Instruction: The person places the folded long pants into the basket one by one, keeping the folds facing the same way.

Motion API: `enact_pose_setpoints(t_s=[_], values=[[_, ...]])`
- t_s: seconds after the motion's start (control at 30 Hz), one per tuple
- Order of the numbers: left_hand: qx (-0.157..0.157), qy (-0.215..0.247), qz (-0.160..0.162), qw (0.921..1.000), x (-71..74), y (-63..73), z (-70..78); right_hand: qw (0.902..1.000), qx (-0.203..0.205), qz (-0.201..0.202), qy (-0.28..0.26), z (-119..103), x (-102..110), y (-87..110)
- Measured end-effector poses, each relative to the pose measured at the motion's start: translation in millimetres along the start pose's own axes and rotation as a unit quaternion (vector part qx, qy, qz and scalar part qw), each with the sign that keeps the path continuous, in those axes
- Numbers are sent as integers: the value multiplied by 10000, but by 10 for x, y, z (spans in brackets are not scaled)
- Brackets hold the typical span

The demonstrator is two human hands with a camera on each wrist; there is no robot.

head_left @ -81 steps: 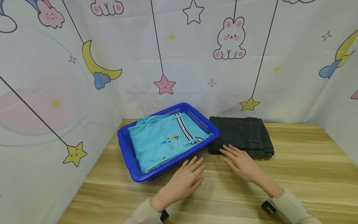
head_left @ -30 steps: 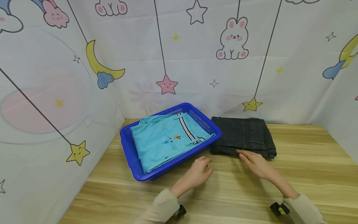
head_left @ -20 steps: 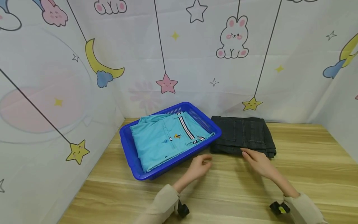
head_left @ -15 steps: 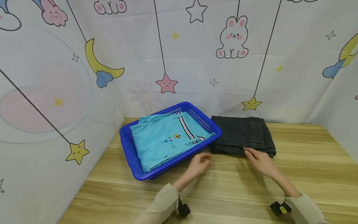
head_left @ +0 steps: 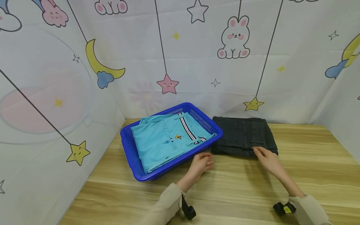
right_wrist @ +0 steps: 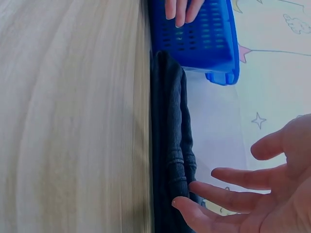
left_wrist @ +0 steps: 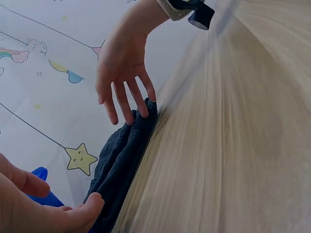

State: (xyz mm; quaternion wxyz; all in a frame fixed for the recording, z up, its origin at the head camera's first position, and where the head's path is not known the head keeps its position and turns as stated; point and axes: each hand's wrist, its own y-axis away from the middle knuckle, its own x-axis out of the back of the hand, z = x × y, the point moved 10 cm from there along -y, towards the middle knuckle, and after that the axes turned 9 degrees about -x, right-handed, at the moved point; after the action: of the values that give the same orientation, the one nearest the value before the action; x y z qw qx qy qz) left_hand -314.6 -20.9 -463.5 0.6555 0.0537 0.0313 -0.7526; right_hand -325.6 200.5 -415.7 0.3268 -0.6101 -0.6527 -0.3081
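Observation:
Folded black jeans (head_left: 239, 134) lie on the wooden table, a back pocket and seams facing up. My right hand (head_left: 268, 161) is at their front edge, fingertips right at the fold. In the right wrist view its fingers (right_wrist: 233, 199) are spread and loosely extended. My left hand (head_left: 199, 165) hovers, fingers loosely bent and holding nothing, between the jeans' front left corner and a blue plastic basket (head_left: 127, 156). Folded turquoise trousers (head_left: 153, 145) with a striped waistband fill the basket, which stands angled at the jeans' left and hides their left edge.
A white cloth backdrop (head_left: 194, 68) printed with stars, a rabbit and moons rises behind and on both sides of the wooden table (head_left: 225, 193). Black camera mounts (head_left: 189, 212) are strapped on both wrists, below the beige sleeves.
The right hand has moved rightward along the jeans' front edge. The left hand has shifted right, and its spread fingers have become loosely bent. Basket and jeans stay in place.

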Motion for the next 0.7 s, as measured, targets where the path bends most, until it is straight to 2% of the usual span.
enact_pose_setpoints(t_s=[0.2, 0.37, 0.6, 0.7], values=[[104, 223, 293, 9993, 25, -8, -42, 9985, -345, -290, -307, 126, -11, -37], [205, 415, 492, 9977, 30, -19, -95, 9931, -747, -530, -737, 238, -16, -58], [446, 1000, 808, 9907, 34, -42, -168, 9831, -1042, -565, -1394, 367, 38, -61], [425, 1242, 961, 9867, 48, -85, -239, 9770, -1193, -526, -1689, 490, 47, -94]])
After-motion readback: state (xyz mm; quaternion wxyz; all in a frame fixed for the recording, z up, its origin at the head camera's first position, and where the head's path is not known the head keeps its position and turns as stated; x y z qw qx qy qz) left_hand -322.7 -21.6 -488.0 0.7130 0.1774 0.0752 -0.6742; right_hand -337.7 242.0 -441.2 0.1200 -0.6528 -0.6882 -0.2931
